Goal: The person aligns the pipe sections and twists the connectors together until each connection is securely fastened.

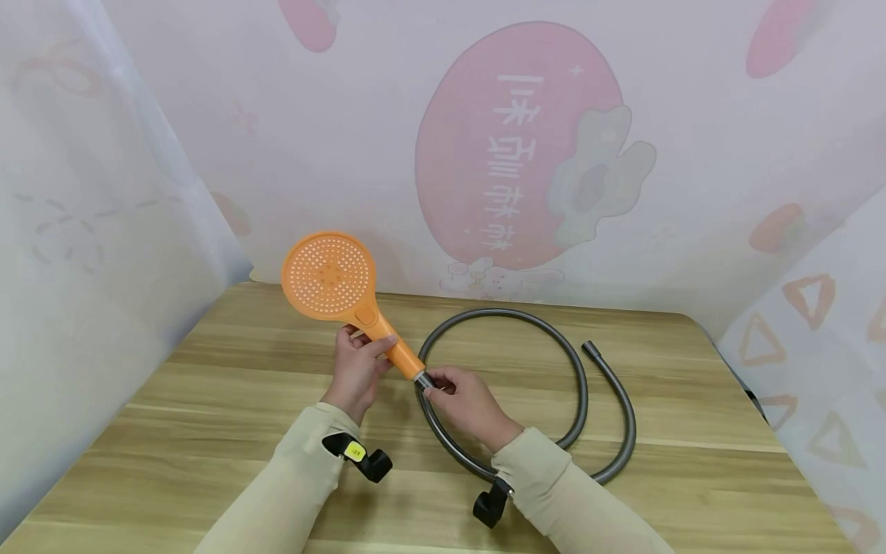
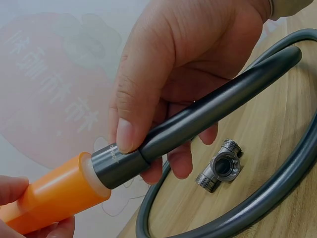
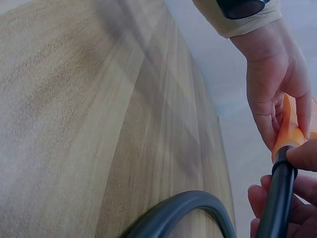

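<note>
An orange shower head (image 1: 329,275) is held tilted above the table, its round perforated face up at the left and its handle (image 2: 57,193) running down to the right. My left hand (image 1: 356,371) grips that handle, thumb across the top. Thumb and fingers of my right hand (image 1: 471,404) pinch the dark end nut (image 2: 118,166) of a grey shower hose (image 1: 584,385). This nut sits against the handle's end, with a pale ring showing between them. In the right wrist view the hose runs away from the joint past my fingers.
The hose loops over the wooden table (image 1: 228,400), its other end (image 1: 591,349) lying free at the right. A metal three-way fitting (image 2: 207,181) with threaded ends rests inside the loop, hidden in the head view. A printed curtain (image 1: 374,154) hangs behind.
</note>
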`<state>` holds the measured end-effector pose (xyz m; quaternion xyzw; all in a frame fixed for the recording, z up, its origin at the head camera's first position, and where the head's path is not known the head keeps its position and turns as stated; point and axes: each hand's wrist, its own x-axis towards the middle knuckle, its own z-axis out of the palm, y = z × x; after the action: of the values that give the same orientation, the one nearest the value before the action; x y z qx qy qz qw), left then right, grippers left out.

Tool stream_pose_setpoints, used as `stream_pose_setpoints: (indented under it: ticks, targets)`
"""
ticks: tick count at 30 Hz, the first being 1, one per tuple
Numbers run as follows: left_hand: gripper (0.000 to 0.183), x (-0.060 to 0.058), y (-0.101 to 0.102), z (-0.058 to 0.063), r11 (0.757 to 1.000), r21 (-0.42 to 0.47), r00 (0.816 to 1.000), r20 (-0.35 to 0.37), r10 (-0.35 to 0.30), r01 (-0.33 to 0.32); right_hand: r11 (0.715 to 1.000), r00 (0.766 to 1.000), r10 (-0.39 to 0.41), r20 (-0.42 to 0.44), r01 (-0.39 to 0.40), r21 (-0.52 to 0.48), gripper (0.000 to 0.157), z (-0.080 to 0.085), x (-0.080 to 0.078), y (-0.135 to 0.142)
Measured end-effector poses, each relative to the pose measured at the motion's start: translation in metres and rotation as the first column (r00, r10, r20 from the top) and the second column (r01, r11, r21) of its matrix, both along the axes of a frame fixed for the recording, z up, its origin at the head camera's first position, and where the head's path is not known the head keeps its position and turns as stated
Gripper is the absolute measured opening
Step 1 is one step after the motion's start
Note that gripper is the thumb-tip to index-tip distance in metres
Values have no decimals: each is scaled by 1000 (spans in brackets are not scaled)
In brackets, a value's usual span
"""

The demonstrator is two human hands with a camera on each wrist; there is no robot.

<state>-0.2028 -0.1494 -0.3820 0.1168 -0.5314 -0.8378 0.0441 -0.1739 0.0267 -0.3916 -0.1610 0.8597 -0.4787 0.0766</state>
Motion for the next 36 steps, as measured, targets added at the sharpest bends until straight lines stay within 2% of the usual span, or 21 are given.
stream_pose_setpoints:
  ticks: [7, 14, 22, 36]
  targets:
    - [67, -1, -1, -1, 1000, 4, 1000, 22, -10, 10, 1000, 1000, -5, -7, 5, 6, 29, -2, 0, -1]
    - [68, 0, -6, -2, 1000, -15, 997, 81, -16, 17, 1000, 1000, 2, 18, -2, 15, 28, -6, 0, -4]
    - [68, -5, -9, -3, 999, -20, 991, 131, -30, 33, 998, 1000, -5, 21, 4, 55, 29, -7, -5, -6]
    - [64, -9, -16, -9, 999, -37, 973, 230, -21, 30, 998, 1000, 9, 30, -11, 69, 27, -10, -7, -13]
